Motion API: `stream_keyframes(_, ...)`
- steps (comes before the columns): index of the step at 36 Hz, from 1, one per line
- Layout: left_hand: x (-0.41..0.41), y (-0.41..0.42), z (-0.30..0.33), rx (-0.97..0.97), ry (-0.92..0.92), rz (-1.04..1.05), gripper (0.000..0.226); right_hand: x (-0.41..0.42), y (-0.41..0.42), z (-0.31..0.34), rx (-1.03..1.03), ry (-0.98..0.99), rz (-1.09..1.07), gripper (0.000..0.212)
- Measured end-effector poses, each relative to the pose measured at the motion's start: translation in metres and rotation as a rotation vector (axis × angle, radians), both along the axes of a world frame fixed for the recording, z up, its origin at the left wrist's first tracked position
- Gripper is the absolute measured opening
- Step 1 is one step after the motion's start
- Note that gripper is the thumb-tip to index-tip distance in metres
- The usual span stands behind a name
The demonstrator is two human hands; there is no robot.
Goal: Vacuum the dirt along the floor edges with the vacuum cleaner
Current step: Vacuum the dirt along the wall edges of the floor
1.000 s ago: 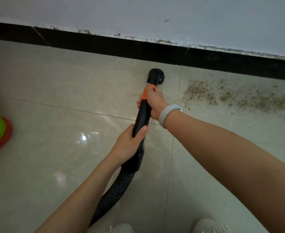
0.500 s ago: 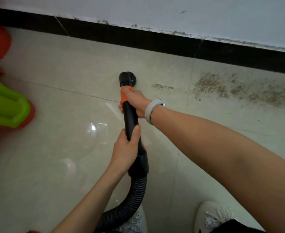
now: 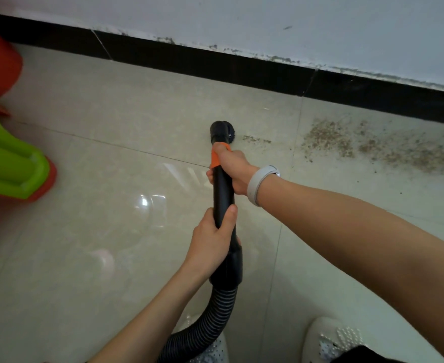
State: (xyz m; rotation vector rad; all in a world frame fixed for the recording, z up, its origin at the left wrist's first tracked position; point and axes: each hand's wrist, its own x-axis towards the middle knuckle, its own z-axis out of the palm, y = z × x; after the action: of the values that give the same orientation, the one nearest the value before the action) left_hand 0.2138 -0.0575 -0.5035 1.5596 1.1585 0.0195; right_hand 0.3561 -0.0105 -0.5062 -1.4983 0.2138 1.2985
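Note:
A black vacuum wand [image 3: 223, 195] with an orange collar ends in a round brush nozzle [image 3: 220, 131] that touches the beige floor tile. My right hand [image 3: 232, 167] grips the wand just behind the nozzle, over the orange collar. Lower down, my left hand [image 3: 211, 241] grips the wand above the ribbed black hose [image 3: 207, 323]. Brown dirt [image 3: 328, 138] is strewn along the floor by the black skirting board [image 3: 241, 70], to the right of the nozzle. A small thin trail of dirt [image 3: 256, 139] lies just right of the brush.
A green and orange plastic object [image 3: 11, 169] stands on the floor at the left edge. A white wall [image 3: 268, 24] rises above the skirting. My white shoes [image 3: 333, 341] show at the bottom, either side of the hose.
The nozzle has pulled back from the skirting toward me and shifted left of the tile joint, leaving a thin trail of dirt uncovered beside it. Both hands keep their grip.

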Motion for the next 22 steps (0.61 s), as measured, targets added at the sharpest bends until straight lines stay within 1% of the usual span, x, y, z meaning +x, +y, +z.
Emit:
stream_keyframes(3,-0.001,-0.010,0.002,0.022,0.012,-0.013,0.031,0.001,-0.012,-0.001,-0.027,-0.005,0.002,0.026)
stream_keyframes(9,-0.012,-0.025,0.006,0.022,0.018,0.016,0.026,-0.013,-0.022,-0.003,-0.049,0.014,0.050,0.026)
stream_keyframes(15,-0.012,-0.035,0.003,0.010,0.046,-0.046,0.032,-0.011,-0.037,-0.003,-0.048,-0.002,0.024,0.026)
stream_keyframes(19,-0.012,-0.035,0.003,0.016,0.047,-0.052,0.041,-0.011,-0.039,0.002,-0.040,-0.013,0.030,0.027)
stream_keyframes(22,-0.014,-0.035,0.003,0.000,0.041,-0.037,0.039,-0.013,-0.039,0.003,-0.044,-0.024,0.036,0.026)
